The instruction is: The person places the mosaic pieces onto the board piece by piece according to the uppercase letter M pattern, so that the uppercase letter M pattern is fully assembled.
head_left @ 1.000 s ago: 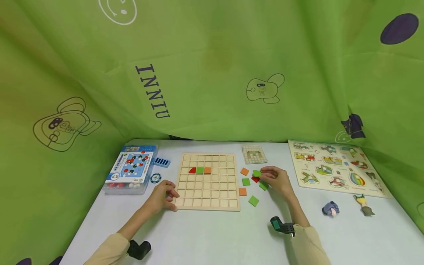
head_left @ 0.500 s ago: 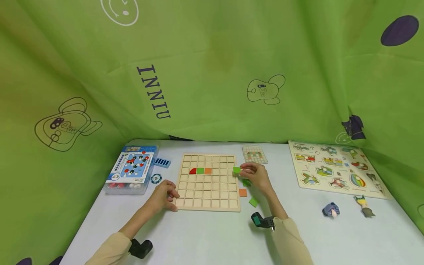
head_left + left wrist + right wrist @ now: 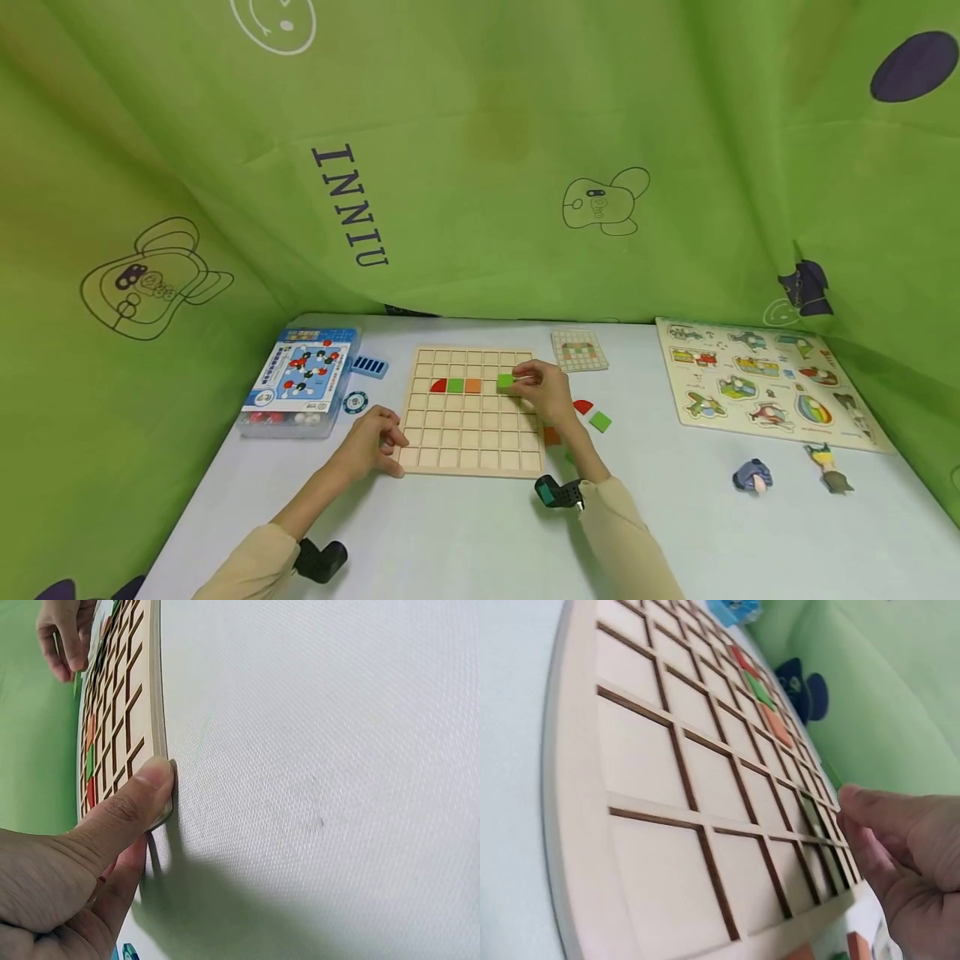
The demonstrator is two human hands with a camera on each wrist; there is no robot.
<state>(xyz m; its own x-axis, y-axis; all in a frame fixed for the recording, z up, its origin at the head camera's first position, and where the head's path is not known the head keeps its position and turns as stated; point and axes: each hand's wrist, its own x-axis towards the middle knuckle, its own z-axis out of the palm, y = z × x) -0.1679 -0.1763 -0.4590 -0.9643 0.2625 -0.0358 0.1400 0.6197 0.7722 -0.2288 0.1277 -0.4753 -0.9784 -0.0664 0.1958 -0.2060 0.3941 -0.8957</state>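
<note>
A square wooden grid board (image 3: 461,421) lies on the white table. My left hand (image 3: 367,446) holds its near left corner, the thumb (image 3: 154,776) pressed on the front edge and the fingers along the side. Over the right part of the board, my right hand (image 3: 547,392) pinches a green square tile (image 3: 505,381) between thumb and fingertips. In one row of the grid sit a red quarter-round tile (image 3: 439,386), a green tile (image 3: 455,386) and an orange tile (image 3: 472,386), side by side. The right wrist view mostly hides the held tile behind the fingers.
Loose red (image 3: 582,407), green (image 3: 600,422) and orange tiles (image 3: 552,436) lie right of the board, some partly behind my forearm. A pattern card (image 3: 579,351) lies behind them. Farther right are a picture puzzle board (image 3: 783,385) and small figures (image 3: 753,476); a plastic box (image 3: 288,421) stands left.
My right hand has carried the green tile leftward from the loose tiles to over the board. The left hand stays at the board's corner.
</note>
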